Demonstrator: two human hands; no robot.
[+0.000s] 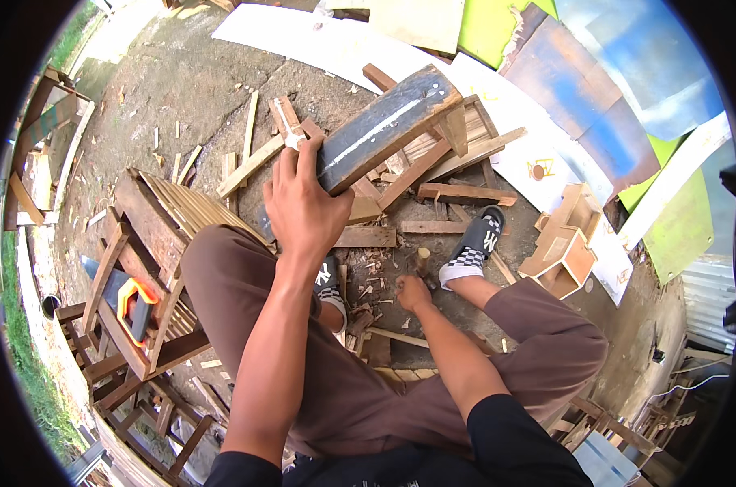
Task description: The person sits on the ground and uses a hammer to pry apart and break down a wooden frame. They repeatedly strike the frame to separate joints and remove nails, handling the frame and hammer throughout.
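My left hand (303, 199) is closed round a thick wooden plank (388, 126), painted dark grey with a white streak along its face. The plank slants up and away to the right, its bare wood edge showing, and a short wood piece (455, 130) shows beneath its far end. Lower down, between my feet, my right hand (414, 294) makes a fist around a wooden handle (422, 260), whose upper end sticks up past the fingers. What sits at the handle's other end is hidden or too dark to make out.
Loose wood offcuts (364, 237) and chips litter the ground around my sandals (482, 231). At left, an orange-and-black handled saw (137, 308) rests on a wooden frame (145, 357). A small wooden box (563, 247) stands at right, near painted sheets (579, 97).
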